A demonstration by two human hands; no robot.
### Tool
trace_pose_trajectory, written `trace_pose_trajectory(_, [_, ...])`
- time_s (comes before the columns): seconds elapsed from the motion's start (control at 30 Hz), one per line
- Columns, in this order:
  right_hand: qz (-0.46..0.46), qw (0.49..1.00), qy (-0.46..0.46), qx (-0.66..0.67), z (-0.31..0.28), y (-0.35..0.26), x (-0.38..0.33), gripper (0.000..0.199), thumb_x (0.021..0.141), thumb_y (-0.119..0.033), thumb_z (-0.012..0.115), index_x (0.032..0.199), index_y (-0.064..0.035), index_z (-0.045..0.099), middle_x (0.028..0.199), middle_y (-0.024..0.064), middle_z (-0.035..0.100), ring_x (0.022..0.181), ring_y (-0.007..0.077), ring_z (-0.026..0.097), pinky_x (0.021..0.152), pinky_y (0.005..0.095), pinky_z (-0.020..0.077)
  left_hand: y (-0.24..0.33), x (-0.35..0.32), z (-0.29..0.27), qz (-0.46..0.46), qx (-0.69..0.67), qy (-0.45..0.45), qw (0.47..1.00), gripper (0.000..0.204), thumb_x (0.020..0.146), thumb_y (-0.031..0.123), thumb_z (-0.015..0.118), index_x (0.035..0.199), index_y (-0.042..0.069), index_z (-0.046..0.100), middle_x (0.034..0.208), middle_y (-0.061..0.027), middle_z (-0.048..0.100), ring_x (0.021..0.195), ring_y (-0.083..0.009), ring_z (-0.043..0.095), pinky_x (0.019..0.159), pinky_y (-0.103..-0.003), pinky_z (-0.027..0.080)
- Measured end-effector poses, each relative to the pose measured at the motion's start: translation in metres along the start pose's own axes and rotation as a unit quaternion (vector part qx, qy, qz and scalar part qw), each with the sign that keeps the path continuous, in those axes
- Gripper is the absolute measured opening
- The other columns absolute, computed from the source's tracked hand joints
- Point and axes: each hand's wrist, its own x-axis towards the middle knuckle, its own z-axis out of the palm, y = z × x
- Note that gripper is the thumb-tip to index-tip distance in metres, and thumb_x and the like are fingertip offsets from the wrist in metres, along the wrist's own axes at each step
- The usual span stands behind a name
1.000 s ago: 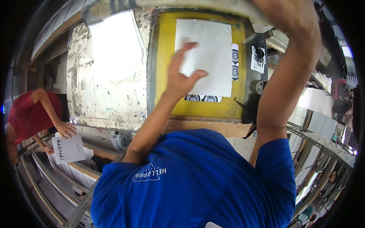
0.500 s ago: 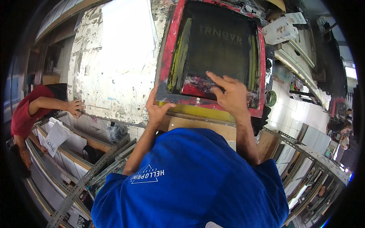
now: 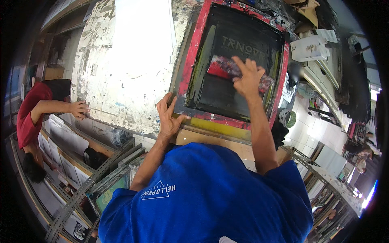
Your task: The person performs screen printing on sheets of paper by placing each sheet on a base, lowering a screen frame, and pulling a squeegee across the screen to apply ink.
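Note:
In front of me lies a screen printing frame (image 3: pixel 194 52) with a red, ink-stained border and dark mesh (image 3: pixel 227 91); pale lettering shows in its far part. My right hand (image 3: pixel 248 77) grips a squeegee (image 3: pixel 221 67), its body smeared with red, white and dark ink, set crosswise on the mesh below the lettering. The blade's contact edge is hidden. At the near left corner, my left hand (image 3: pixel 169 117) holds the frame, thumb along the near edge and fingers spread by the left side.
Left of the frame, white sheets (image 3: pixel 142 44) lie on a paint-spotted table (image 3: pixel 125 101). A co-worker in a red shirt (image 3: pixel 30 105) bends over racks (image 3: pixel 81 162) at left, one hand on the table edge. At right are a white box (image 3: pixel 310 48), a tape roll (image 3: pixel 288 118) and metal shelving (image 3: pixel 336 182).
My right hand has moved the squeegee away from me, from the near edge to mid-mesh. My left hand stays at the corner. The co-worker has bent lower, and the raised printed sheet has dropped from sight.

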Motion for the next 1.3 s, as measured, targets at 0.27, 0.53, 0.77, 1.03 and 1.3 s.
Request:
trace_pose_trajectory(0.27, [-0.041,0.995,0.07,-0.06,0.022,0.073,0.117,0.077,0.062,-0.017,0.07,0.137,-0.0286,0.062,0.102,0.0055,0.056,0.108,0.0269,0.054,0.093,0.0502,0.0338,0.001,-0.001,-0.003,-0.019,-0.004,-0.014,1.0,0.098,0.051,0.028,0.096,0.14,0.004,0.061,0.149,-0.0225,0.044,0.129,-0.0388,0.043,0.107,-0.047,0.039])
trace_pose_trajectory(0.53, [-0.051,0.996,0.031,-0.06,0.023,0.116,0.189,0.079,0.069,-0.021,0.082,0.143,-0.0327,0.058,0.11,0.0079,0.064,0.112,0.0302,0.059,0.095,0.051,0.0347,0.002,-0.003,-0.003,-0.031,-0.03,-0.014,0.999,0.095,0.056,0.034,0.094,0.14,0.003,0.06,0.149,-0.0227,0.045,0.128,-0.0383,0.044,0.107,-0.047,0.038])
trace_pose_trajectory(0.77, [-0.07,0.996,0.036,-0.039,0.017,0.122,0.197,0.062,0.078,-0.018,0.076,0.137,-0.0344,0.064,0.109,0.0174,0.072,0.114,0.034,0.065,0.092,0.0533,0.0454,0.004,-0.002,-0.006,-0.028,-0.046,-0.026,0.998,0.097,0.06,0.04,0.092,0.142,0.002,0.057,0.131,-0.0201,0.057,0.122,-0.0352,0.048,0.106,-0.046,0.036])
trace_pose_trajectory(1.03, [-0.055,0.996,0.023,-0.071,-0.003,0.065,0.117,0.06,0.082,-0.011,0.07,0.136,-0.0364,0.06,0.09,0.0149,0.068,0.085,0.0358,0.069,0.072,0.0486,0.0523,0.005,-0.01,0.002,-0.064,-0.089,0.002,0.994,0.099,0.063,0.04,0.092,0.145,0.0,0.053,0.123,-0.0174,0.058,0.117,-0.0337,0.048,0.105,-0.044,0.036])
trace_pose_trajectory(1.3, [-0.015,0.999,-0.045,-0.022,-0.083,-0.039,-0.014,0.061,0.081,-0.008,0.069,0.136,-0.0332,0.063,0.083,0.0125,0.06,0.077,0.0349,0.063,0.071,0.0476,0.0485,0.025,0.003,-0.011,0.003,-0.136,0.073,0.988,0.096,0.066,0.037,0.091,0.141,-0.008,0.053,0.125,-0.0181,0.059,0.119,-0.034,0.05,0.106,-0.043,0.039])
